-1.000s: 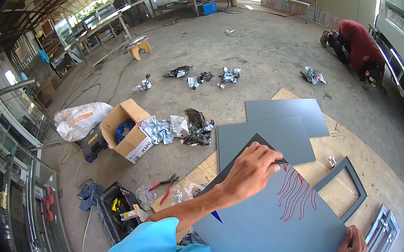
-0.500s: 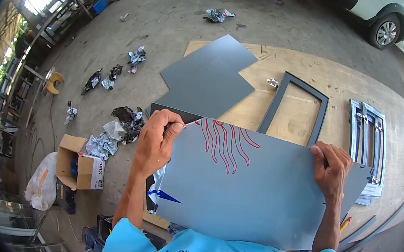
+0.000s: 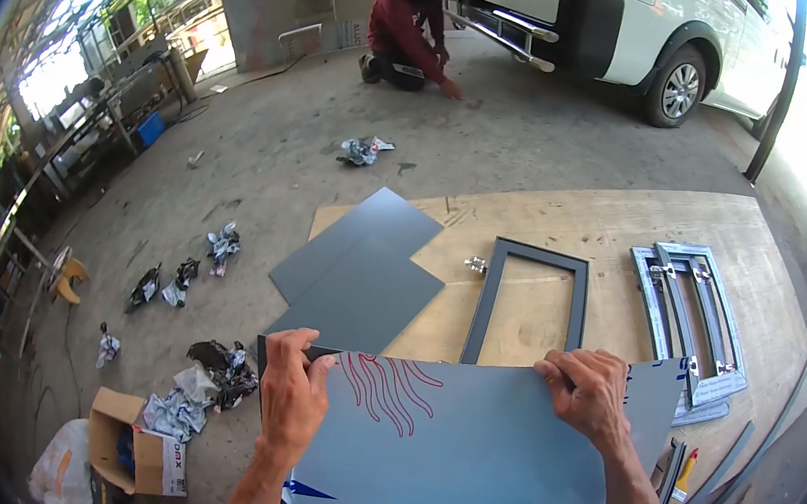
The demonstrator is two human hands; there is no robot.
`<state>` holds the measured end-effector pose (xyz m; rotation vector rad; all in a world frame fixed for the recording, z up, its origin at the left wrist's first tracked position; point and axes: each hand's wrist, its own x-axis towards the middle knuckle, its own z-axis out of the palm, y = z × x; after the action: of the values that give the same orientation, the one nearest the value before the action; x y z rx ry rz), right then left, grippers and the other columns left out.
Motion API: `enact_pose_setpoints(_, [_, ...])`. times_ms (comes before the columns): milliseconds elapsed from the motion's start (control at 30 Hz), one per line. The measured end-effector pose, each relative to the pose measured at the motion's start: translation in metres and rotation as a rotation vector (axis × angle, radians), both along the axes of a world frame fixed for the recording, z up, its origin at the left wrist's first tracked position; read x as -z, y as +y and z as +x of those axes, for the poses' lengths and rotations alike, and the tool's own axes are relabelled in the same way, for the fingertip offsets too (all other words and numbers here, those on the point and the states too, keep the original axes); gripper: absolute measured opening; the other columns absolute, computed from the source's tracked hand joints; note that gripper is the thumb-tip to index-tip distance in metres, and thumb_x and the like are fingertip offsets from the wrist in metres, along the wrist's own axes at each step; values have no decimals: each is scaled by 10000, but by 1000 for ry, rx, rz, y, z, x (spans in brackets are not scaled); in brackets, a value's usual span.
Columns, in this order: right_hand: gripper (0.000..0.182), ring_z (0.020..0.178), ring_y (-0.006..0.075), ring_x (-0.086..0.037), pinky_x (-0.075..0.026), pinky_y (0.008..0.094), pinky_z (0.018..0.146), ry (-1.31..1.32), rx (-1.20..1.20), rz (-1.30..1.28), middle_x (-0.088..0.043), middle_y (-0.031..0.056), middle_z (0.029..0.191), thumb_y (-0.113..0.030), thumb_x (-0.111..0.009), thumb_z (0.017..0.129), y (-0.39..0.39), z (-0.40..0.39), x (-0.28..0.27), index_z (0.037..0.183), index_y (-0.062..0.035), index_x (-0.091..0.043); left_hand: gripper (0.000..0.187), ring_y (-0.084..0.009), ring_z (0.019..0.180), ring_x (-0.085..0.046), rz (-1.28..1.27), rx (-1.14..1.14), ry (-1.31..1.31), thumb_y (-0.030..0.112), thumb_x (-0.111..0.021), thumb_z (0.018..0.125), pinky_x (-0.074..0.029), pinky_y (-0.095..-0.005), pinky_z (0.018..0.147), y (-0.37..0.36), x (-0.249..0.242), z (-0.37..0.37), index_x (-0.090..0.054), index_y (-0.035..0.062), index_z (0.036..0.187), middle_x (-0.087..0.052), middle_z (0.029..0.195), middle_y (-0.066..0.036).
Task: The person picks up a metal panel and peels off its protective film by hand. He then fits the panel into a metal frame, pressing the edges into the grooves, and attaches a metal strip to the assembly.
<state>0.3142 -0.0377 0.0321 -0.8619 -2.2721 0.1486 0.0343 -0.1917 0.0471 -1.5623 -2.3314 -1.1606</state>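
Observation:
A grey sheet [image 3: 470, 452] with red wavy lines near its top edge and blue marks at its sides is held up in front of my body. My left hand [image 3: 293, 395] is closed on its upper left corner, fingers curled over and thumb pressed in. Farther along the top edge, my right hand [image 3: 588, 391] grips the same sheet with bent fingers. Just beyond the sheet lie dark grey flat panels [image 3: 361, 267] and a dark rectangular frame [image 3: 488, 303] with a hinge at its left side.
A plywood board [image 3: 620, 213] on the floor carries the panels and a stack of blue-taped frames [image 3: 642, 281]. A paintbrush [image 3: 687, 470] lies at right. Crumpled film [image 3: 177, 411] and a cardboard box [image 3: 115, 428] sit at left. A person [image 3: 410, 31] kneels near a white van [image 3: 631, 38].
My view has tilted upward, bringing the kneeling person and more of the van into sight. My right hand has shifted left along the sheet's top edge; my left hand stays at the corner.

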Motion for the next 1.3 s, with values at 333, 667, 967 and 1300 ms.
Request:
enact_pose_setpoints(333, [159, 436, 178, -465, -333, 313, 493, 23, 15, -2, -537, 33, 517, -218, -685, 795, -2, 0, 4, 714, -86, -651, 281, -228, 739, -498, -138, 142, 149, 231, -678, 808, -451, -355, 716, -4, -6, -3, -528, 20, 919, -511, 781, -85])
enact_pose_setpoints(667, [126, 439, 167, -465, -336, 309, 492, 22, 6, 17, -513, 23, 501, -180, -687, 782, -2, 0, 4, 717, -79, -649, 239, -229, 770, -485, -104, 246, 304, 259, -628, 852, -391, -360, 752, -9, -5, -10, -524, 45, 872, -514, 791, -55])
enact_pose_setpoints(967, [157, 479, 207, -524, -390, 322, 563, -18, 37, -90, -600, 69, 577, -169, -656, 803, -5, -6, 3, 719, -36, -654, 235, -208, 814, -495, -108, 159, 197, 292, -631, 849, -350, -350, 757, -3, 11, 1, -555, 85, 931, -528, 854, -40])
enact_pose_setpoints(1300, [148, 445, 163, -491, -363, 304, 511, 42, 43, 6, -555, 29, 515, -197, -680, 786, -1, -6, 10, 717, -68, -666, 353, -212, 865, -512, -90, 302, 137, 341, -692, 793, -348, -360, 872, -6, 10, -9, -559, 57, 955, -541, 948, -73])
